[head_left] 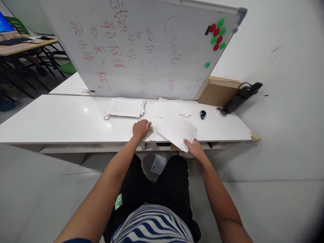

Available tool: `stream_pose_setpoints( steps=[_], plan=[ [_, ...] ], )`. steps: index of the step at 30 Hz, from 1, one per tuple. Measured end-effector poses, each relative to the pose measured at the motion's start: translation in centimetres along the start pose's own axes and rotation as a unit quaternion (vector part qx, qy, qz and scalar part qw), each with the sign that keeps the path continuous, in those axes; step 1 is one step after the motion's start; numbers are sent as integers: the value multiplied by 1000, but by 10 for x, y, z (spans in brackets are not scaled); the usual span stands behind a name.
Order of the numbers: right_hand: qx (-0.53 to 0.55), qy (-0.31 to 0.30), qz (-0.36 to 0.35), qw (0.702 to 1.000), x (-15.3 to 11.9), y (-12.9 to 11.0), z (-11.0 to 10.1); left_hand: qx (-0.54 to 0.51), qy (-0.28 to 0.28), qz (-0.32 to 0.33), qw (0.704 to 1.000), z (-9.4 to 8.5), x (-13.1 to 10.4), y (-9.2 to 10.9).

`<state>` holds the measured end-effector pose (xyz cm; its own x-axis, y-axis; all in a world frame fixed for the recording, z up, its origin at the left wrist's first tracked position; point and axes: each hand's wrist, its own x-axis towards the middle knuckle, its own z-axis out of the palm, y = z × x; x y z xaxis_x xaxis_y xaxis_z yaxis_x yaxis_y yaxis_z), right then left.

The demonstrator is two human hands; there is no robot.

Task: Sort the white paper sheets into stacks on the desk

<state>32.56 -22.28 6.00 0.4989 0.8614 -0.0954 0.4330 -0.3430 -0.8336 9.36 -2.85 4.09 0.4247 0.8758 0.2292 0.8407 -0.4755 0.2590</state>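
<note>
While both forearms reach over the near edge of a long white surface (63,118), the right hand (193,147) holds a blank-looking white sheet (179,131), its fingers pinched on the corner nearest the body. That grip probably keeps the overhanging end lifted and steerable, leaving most of the page uncovered. The sheet is in front of the person, slightly right of centre, with its near corner jutting past the surface's edge. It lies askew: its long axis appears to slant from far left to near right, although its far end blends into the white papers (170,105) behind it. The left hand (140,130) rests just left of the sheet, fingers curled beside a small metallic object (151,128); whether they grip it, I cannot tell. A stack of printed pages (125,107) sits farther back, before an upright whiteboard (152,72), perhaps to leave working room in front.
</note>
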Motion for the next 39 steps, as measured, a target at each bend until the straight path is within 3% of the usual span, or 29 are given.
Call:
stream_pose_setpoints(
  steps=[6,13,16,18,21,23,25,32,35,39],
  plan=[
    [-9,71,-69,995,100,-38,-23,-35,-34,66,997,-1,3,-3],
    [16,-74,21,997,214,-67,-16,-12,-11,53,998,7,7,-2],
    [-36,-82,40,995,245,-67,-4,-13,-9,55,998,9,8,-3],
    [-146,-63,50,986,261,-63,8,-13,-2,57,998,11,8,-4],
    [-343,-25,46,938,275,-53,27,-13,6,60,998,13,8,-5],
    [-406,-16,34,913,279,-48,37,-16,0,62,998,14,7,-5],
    [-417,-7,42,908,281,-45,42,-18,-7,63,998,14,7,-6],
    [-324,77,153,930,275,-40,35,-24,-14,63,998,11,7,-4],
    [-357,120,77,923,266,-46,45,-23,-12,61,998,10,7,-4],
    [-397,141,-154,894,242,-78,80,-25,-16,53,998,10,7,-3]
  ],
)
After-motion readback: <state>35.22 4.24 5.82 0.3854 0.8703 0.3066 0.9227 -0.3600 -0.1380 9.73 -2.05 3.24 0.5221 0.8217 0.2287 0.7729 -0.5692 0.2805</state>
